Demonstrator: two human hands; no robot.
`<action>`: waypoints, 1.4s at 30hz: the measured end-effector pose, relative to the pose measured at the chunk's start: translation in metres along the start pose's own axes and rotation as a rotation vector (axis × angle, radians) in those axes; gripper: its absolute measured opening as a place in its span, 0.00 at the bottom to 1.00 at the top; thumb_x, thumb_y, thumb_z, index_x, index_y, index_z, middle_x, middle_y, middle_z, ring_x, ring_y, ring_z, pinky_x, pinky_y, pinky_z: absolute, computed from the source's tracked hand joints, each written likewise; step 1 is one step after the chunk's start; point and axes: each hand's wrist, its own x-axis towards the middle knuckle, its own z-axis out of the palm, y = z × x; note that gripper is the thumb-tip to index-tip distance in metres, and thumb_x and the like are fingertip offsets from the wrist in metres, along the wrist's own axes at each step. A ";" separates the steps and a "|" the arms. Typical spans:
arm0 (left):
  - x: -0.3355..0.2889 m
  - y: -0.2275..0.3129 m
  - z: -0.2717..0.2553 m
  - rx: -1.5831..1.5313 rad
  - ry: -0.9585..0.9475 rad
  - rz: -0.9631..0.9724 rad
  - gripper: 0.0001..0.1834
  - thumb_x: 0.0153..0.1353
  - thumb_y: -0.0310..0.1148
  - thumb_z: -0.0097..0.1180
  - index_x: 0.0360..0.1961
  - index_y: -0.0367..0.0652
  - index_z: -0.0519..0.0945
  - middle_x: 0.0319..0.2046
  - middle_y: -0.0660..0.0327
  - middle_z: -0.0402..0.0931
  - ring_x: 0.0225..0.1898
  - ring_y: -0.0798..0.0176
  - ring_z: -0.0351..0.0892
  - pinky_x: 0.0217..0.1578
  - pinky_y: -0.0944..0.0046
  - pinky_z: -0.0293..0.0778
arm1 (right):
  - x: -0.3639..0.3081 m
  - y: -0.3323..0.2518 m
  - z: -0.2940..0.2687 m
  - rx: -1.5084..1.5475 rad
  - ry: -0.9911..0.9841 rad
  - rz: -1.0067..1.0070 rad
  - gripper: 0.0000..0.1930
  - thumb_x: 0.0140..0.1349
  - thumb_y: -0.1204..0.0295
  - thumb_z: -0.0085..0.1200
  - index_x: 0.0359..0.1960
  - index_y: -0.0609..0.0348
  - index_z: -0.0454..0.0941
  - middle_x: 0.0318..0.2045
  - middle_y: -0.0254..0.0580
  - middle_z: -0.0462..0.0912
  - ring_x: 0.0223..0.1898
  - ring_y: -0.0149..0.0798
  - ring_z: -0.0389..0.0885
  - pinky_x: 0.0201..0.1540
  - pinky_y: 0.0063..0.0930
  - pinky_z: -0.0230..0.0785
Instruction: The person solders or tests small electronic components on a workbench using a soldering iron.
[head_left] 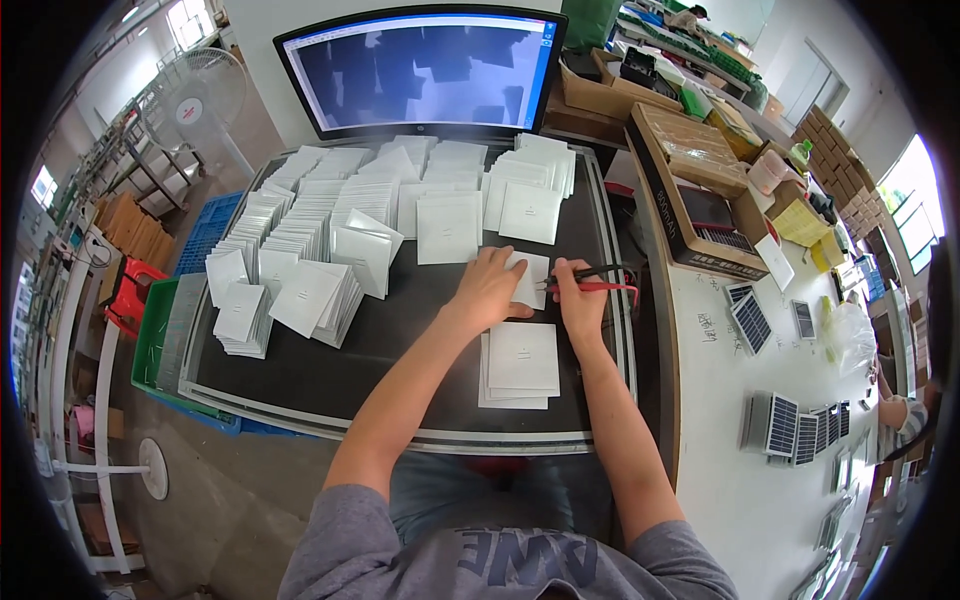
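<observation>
My right hand [577, 298] is closed around a pair of test probes [603, 284], one red and one black. The probe tips point left at a white square panel [532, 283] with small marks on its face. Across that panel's left side lies my left hand [492, 287], fingers spread, with the thumb along the near edge; it covers part of the panel. Just nearer to me sits a small stack of similar white panels [522, 358]. Many more stand and lean in rows on the dark tabletop, among them a panel [449, 228] beyond my left hand.
A wide monitor [420, 75] stands behind the rows. To the right, a white side table [705, 400] holds small solar panels [780, 425] and an open cardboard box [690, 190]. On the left are a green bin [152, 335] and a fan [193, 105].
</observation>
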 end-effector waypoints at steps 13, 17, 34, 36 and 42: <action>0.005 -0.019 -0.016 -0.234 -0.069 -0.013 0.40 0.43 0.40 0.73 0.60 0.43 0.74 0.62 0.55 0.63 0.65 0.51 0.57 0.66 0.57 0.59 | 0.007 -0.003 0.022 -0.421 0.055 -0.013 0.15 0.58 0.54 0.58 0.28 0.53 0.83 0.21 0.35 0.83 0.26 0.38 0.83 0.33 0.31 0.71; 0.005 -0.024 -0.013 -0.227 -0.086 -0.005 0.39 0.43 0.41 0.73 0.59 0.43 0.74 0.64 0.55 0.61 0.67 0.51 0.55 0.67 0.56 0.58 | 0.007 -0.006 0.028 -0.478 0.069 -0.017 0.14 0.58 0.55 0.59 0.27 0.52 0.83 0.21 0.35 0.83 0.27 0.41 0.83 0.33 0.32 0.71; 0.002 -0.009 -0.029 -0.066 -0.030 0.015 0.35 0.47 0.52 0.68 0.54 0.43 0.78 0.54 0.52 0.71 0.60 0.50 0.67 0.60 0.56 0.65 | 0.019 -0.007 -0.007 0.293 0.056 0.058 0.14 0.66 0.61 0.54 0.28 0.58 0.74 0.16 0.30 0.70 0.16 0.24 0.67 0.18 0.19 0.55; -0.002 -0.005 -0.032 -0.349 -0.257 -0.013 0.36 0.51 0.58 0.63 0.55 0.43 0.78 0.53 0.49 0.72 0.58 0.49 0.69 0.59 0.56 0.67 | 0.024 -0.004 -0.014 0.405 0.212 0.078 0.15 0.66 0.60 0.54 0.29 0.58 0.73 0.16 0.31 0.69 0.16 0.25 0.66 0.17 0.19 0.54; -0.046 0.047 -0.052 -0.019 -0.469 0.109 0.41 0.47 0.58 0.64 0.58 0.43 0.73 0.49 0.48 0.70 0.54 0.46 0.69 0.55 0.54 0.69 | 0.022 -0.005 -0.013 0.338 0.231 0.045 0.15 0.66 0.60 0.53 0.27 0.59 0.73 0.17 0.31 0.68 0.15 0.25 0.65 0.17 0.19 0.53</action>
